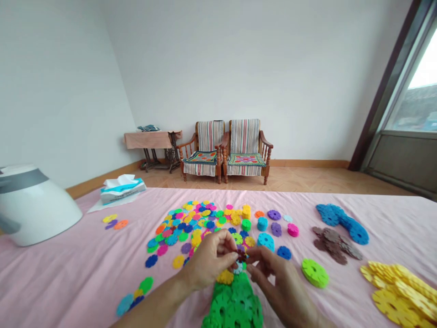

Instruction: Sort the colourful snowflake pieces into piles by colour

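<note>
My left hand (pixel 211 259) and my right hand (pixel 278 282) meet over a pink cloth (pixel 68 273), fingers pinched together on a small cluster of snowflake discs (pixel 241 258), brown, purple and pale blue. Just below the hands sits a green built piece of joined discs (pixel 235 305) with a yellow disc (pixel 225 277) at its top. Behind the hands spreads a heap of loose coloured discs (pixel 198 223).
Sorted piles lie to the right: blue discs (pixel 341 221), brown discs (pixel 332 243), a lime stack (pixel 314 272), yellow discs (pixel 399 291). A tissue pack (pixel 121 188) and a white appliance (pixel 30 205) are at the left. Two striped wooden armchairs (pixel 225 150) stand by the far wall.
</note>
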`<action>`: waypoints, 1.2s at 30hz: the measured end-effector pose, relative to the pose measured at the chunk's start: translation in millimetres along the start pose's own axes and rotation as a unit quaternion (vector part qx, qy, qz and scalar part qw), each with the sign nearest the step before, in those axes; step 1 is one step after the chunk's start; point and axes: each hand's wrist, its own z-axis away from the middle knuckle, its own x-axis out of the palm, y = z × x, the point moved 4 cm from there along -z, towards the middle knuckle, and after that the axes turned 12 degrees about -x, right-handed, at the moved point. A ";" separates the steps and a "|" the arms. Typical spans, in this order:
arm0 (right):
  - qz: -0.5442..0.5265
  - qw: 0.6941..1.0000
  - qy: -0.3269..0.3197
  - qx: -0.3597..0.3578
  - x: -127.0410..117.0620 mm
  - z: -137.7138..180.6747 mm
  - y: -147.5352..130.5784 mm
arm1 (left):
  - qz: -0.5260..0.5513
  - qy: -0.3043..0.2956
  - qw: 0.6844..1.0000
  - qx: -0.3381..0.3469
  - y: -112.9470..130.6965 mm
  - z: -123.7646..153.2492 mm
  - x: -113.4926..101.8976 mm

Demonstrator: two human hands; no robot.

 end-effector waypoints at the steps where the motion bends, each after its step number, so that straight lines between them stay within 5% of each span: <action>1: -0.033 0.999 0.003 0.016 4.4 -1.9 0.5 | 0.008 0.004 1.000 0.000 -0.2 1.7 7.9; 4: -0.086 0.995 0.017 0.047 10.7 -2.3 6.4 | -0.003 0.023 1.000 0.001 -2.8 7.1 12.2; 6: -0.073 0.995 0.032 0.057 7.9 1.1 12.3 | -0.076 0.073 0.994 0.010 -6.4 10.1 -5.4; 12: 0.011 0.996 0.060 0.060 -1.3 15.3 26.3 | -0.240 0.264 0.934 -0.001 -40.4 12.0 -119.5; 16: 0.021 0.996 0.055 0.070 6.0 19.3 32.5 | -0.326 0.289 0.899 -0.039 -69.6 7.7 -169.1; 25: 0.005 0.996 0.038 0.080 5.5 15.6 26.9 | -0.397 0.215 0.884 -0.119 -86.4 -13.0 -184.7; 36: 0.019 0.995 0.065 0.067 10.1 17.0 29.4 | -0.360 0.114 0.911 -0.164 -93.3 -23.7 -177.9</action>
